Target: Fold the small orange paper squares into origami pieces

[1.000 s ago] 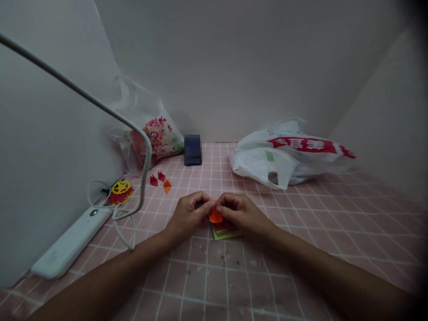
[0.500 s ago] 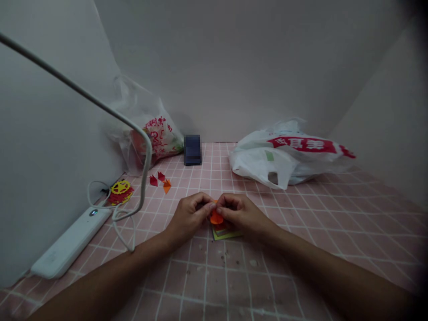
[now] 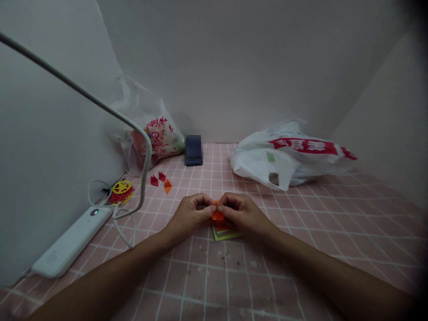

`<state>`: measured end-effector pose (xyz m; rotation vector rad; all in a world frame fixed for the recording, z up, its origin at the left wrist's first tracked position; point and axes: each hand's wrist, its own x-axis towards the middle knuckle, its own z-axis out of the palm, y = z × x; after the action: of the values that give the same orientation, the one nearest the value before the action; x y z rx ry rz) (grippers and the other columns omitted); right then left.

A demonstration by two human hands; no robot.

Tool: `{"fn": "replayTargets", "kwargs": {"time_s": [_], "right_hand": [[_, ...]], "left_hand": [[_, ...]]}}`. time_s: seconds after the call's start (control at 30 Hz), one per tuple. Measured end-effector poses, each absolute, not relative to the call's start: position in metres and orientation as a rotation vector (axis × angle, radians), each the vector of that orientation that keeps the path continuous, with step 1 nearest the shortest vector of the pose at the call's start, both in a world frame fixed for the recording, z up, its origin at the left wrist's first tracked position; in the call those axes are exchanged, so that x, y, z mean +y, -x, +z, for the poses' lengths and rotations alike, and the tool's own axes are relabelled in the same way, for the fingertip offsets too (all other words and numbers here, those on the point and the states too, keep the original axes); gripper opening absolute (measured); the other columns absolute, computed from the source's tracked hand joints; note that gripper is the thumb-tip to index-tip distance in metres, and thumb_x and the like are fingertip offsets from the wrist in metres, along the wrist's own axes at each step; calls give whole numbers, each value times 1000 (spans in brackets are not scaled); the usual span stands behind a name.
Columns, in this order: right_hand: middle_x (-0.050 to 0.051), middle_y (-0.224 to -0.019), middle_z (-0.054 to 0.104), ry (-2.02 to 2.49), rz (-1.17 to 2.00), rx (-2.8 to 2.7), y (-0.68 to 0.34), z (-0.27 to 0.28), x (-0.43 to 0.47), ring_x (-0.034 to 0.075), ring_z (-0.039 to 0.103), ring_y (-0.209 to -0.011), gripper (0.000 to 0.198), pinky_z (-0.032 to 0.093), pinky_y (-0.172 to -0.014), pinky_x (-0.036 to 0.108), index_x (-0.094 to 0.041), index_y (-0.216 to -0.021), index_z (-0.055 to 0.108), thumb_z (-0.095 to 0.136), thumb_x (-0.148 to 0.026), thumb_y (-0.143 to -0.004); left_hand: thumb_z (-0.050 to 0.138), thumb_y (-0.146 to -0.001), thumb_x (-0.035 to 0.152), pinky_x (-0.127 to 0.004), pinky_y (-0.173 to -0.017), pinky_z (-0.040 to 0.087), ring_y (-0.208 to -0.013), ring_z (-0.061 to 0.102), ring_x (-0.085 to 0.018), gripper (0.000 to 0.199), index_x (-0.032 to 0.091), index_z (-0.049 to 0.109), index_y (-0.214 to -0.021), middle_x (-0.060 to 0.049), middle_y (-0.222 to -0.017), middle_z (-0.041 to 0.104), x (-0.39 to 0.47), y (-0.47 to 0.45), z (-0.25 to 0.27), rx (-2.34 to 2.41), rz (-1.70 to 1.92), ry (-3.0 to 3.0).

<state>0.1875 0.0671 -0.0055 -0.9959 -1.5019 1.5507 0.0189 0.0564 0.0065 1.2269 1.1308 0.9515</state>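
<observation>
My left hand (image 3: 195,213) and my right hand (image 3: 238,211) meet in the middle of the view. Between their thumbs and fingertips they pinch a small folded piece of orange paper (image 3: 218,216), one hand at each side. Fingers hide part of its upper edge. Right below the hands lies a small stack of coloured paper (image 3: 227,235), yellow-green at the bottom with orange on top; my right hand covers some of it. Farther off to the left rest two folded red paper pieces (image 3: 154,180) and a folded orange paper piece (image 3: 167,187).
A white power bank (image 3: 72,243) with a cable (image 3: 145,174) is at left, beside red and yellow cutouts (image 3: 122,189). Behind stand a filled plastic bag (image 3: 160,138), a blurred dark upright object (image 3: 193,150) and a white bag (image 3: 287,156). Pink tiled tabletop (image 3: 214,285).
The orange paper's lower part, held by both hands, has tipped up slightly and looks shorter. The whole view has shifted a little; both hands keep their pinch.
</observation>
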Motion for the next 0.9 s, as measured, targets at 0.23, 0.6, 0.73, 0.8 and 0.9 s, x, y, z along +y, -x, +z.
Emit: {"fn": "replayTargets", "kwargs": {"time_s": [0.23,0.6,0.73,0.8,0.9], "right_hand": [[-2,-59,55,1009,1556,-1521,-188,-7,65,10,46,-51,28,34,-46,22,-19,-68,55,65,-41,-80],[-5,-62,47,927,1471,-1420,-188,-12,66,10,42,-48,35,32,-45,23,-22,-77,49,55,-53,-90],[-4,-66,49,986,1277,-1638,-185,-8,61,12,43,-58,30,34,-52,24,-20,-75,50,71,-42,-78],[-2,-68,51,1017,1207,-1718,-184,-5,57,13,45,-62,27,35,-55,25,-20,-75,51,71,-38,-78],[-1,-68,53,1060,1173,-1703,-182,-4,52,15,47,-63,22,36,-56,25,-20,-77,52,62,-39,-85]], "left_hand": [[74,-68,30,-20,-49,41,-49,50,-7,20,15,61,-73,4,-62,58,58,-17,3,1061,886,-1168],[62,-79,26,-22,-49,48,-52,57,-11,12,17,55,-80,3,-66,59,54,-17,2,1254,1170,-1426],[60,-81,22,-25,-58,53,-62,62,-12,7,17,55,-81,1,-78,60,51,-16,1,1288,1295,-1527],[60,-81,19,-25,-60,52,-66,61,-13,5,18,55,-81,0,-81,60,49,-17,-1,1320,1322,-1606],[60,-80,17,-25,-62,51,-67,61,-14,6,19,54,-81,0,-79,59,45,-18,-2,1344,1323,-1679]]}}
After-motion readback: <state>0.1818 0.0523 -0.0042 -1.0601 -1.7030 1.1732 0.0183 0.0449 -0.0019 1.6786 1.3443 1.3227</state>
